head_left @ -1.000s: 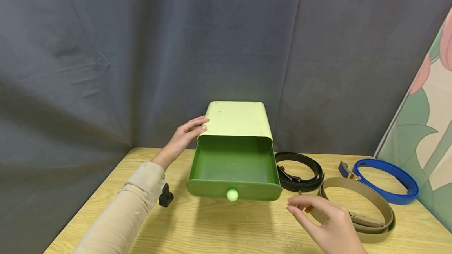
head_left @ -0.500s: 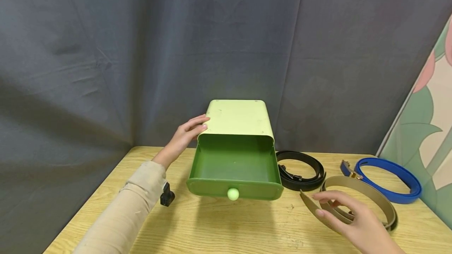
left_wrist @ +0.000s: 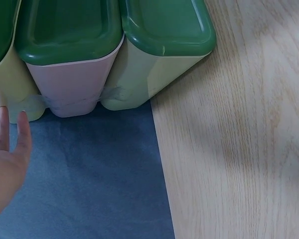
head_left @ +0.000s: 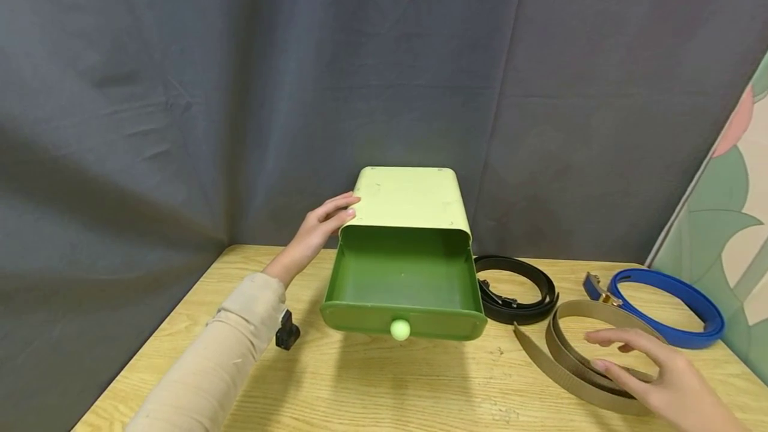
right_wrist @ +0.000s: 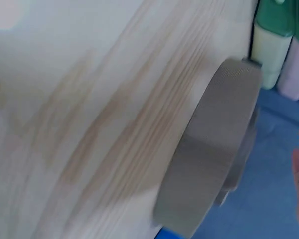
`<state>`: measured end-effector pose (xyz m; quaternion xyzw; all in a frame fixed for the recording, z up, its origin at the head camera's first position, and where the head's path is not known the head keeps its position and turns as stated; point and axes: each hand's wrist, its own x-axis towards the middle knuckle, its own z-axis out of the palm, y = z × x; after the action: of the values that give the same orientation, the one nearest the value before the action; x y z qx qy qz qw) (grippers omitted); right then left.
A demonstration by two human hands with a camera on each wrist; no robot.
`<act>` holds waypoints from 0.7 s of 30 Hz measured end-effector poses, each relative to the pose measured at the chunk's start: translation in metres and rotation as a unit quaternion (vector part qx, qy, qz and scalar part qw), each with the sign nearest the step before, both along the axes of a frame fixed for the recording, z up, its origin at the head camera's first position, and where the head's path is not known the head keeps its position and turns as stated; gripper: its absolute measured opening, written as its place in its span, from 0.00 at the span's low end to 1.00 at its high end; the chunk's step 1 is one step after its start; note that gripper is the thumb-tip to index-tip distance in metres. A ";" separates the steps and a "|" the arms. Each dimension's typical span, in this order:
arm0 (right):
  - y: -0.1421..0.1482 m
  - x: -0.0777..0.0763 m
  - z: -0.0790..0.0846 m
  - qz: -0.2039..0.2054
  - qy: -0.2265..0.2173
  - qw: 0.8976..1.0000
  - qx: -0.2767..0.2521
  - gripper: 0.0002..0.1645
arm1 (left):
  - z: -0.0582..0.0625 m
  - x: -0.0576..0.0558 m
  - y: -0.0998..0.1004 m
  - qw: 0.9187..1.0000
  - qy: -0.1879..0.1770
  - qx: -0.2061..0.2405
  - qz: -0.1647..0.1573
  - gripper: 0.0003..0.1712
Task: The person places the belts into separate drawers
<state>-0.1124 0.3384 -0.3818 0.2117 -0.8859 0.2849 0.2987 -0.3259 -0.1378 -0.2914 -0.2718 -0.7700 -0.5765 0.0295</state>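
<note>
Table (head_left: 360, 392) below, the right hand (head_left: 666, 375) has shifted right, fingers parted near the tan belt (head_left: 570, 382). Left hand (head_left: 318, 222), fingers spread, touches the box (head_left: 414, 199).

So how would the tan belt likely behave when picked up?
The tan belt is probably flexible, since it curves into a coil. It may loosen when lifted, as one end sticks out free. With its strap standing on edge, it might flop over if nudged.
</note>
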 end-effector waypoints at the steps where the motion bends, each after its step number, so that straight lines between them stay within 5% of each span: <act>1: 0.005 -0.001 -0.002 -0.001 -0.001 1.000 0.003 0.33 | 0.000 0.000 0.000 1.000 0.001 0.000 0.000 0.24; 6: 0.026 0.000 -0.011 -0.041 -0.077 0.996 0.019 0.29 | 0.000 0.001 0.002 1.000 0.001 0.003 -0.004 0.25; 11: 0.041 0.002 -0.019 -0.082 -0.188 0.977 0.057 0.30 | 0.000 0.002 0.003 1.000 0.004 0.001 -0.004 0.25; 21: 0.063 -0.004 -0.029 -0.027 -0.328 0.940 0.090 0.38 | -0.002 0.000 0.003 1.000 0.000 0.007 0.001 0.24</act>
<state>-0.1163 0.4011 -0.4104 0.1086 -0.9620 0.2498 -0.0206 -0.3255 -0.1349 -0.2931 -0.2706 -0.7666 -0.5814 0.0324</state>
